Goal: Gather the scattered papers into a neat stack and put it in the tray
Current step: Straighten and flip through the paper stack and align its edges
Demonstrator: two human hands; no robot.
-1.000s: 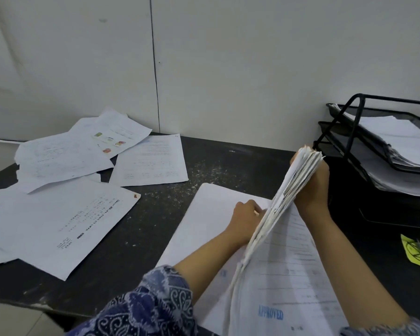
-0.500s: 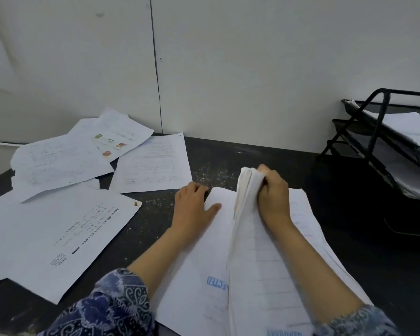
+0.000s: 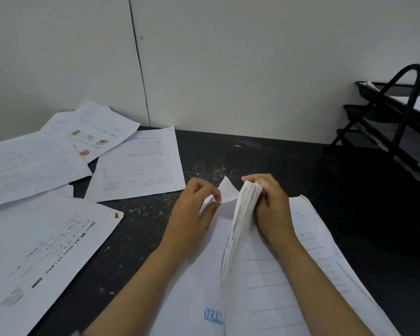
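Right hand [image 3: 272,204] is gripping the far end of a thick sheaf of papers [image 3: 240,229], fingers [image 3: 255,179] curled over the top edge, lifting it on edge off the desk [image 3: 264,161]. Left hand [image 3: 192,214] is pinching the far corner of a single sheet [image 3: 224,190] just left of the sheaf, thumb and fingertips clamped on it.

More sheets are lying flat under both forearms, one with a blue stamp near the bottom edge. Loose papers [image 3: 136,166] are still lying scattered well left of the left fingers, overlapping, some against the wall. Wire tray [image 3: 398,110] is sitting well right of the right fingers, black metal, tiered, paper already in it.

Handling: paper is thin, light and floppy, so single sheets are going to curl and slide on each other. The sheaf is fanning along its edge, not squared. Best to grip across a short edge with both hands and tap it square on the desk. Desk surface is dark, speckled, looks gritty.
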